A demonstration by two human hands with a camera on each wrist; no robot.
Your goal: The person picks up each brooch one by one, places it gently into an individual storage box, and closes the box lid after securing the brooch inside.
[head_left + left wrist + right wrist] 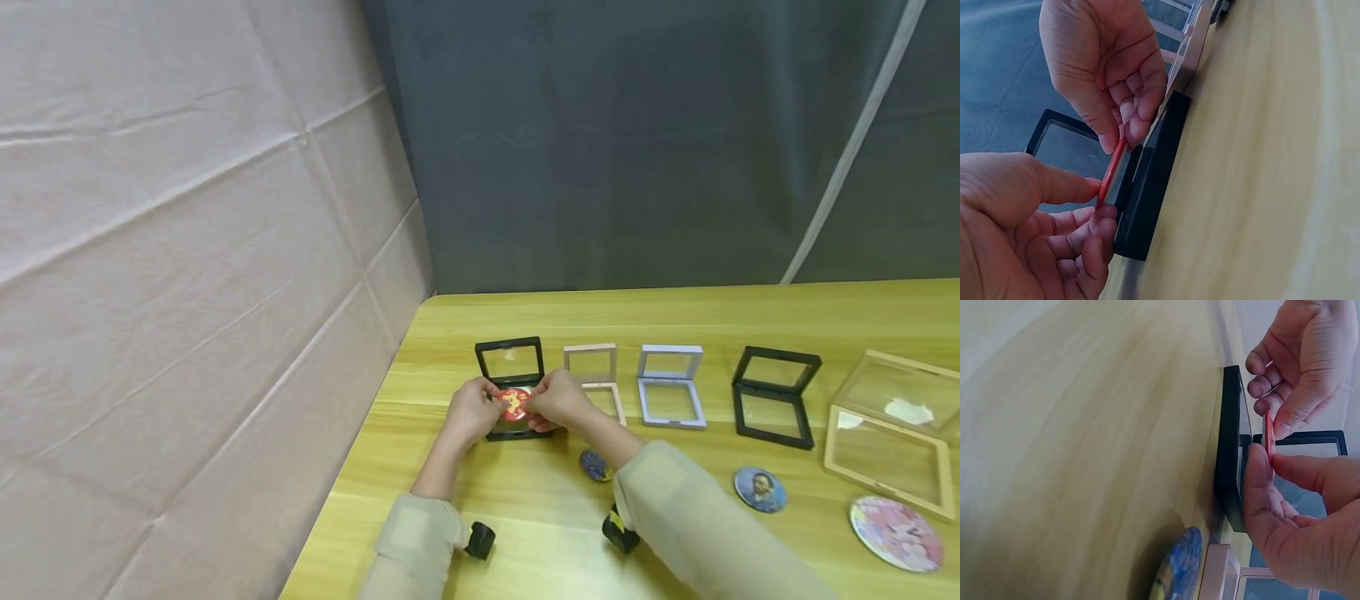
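Observation:
A red round button badge [514,403] with a yellow figure is held level over an opened black display frame [508,343]. My left hand [471,412] pinches its left edge between thumb and fingers. On the opposite edge, my right hand [561,400] pinches it the same way. Seen edge-on in the left wrist view, the badge [1110,172] is thin and sits just above the frame's lower half [1160,181]. The frame's clear-windowed lid stands raised behind. Fingers cover part of the lower half.
To the right stand opened pink [615,400], lavender [701,417], black [802,417] and light wood-coloured [948,483] frames. Nearer lie a dark blue badge [595,465], a blue portrait badge [760,489] and a larger pink badge [896,533]. A pale wall covering [225,333] borders the table's left.

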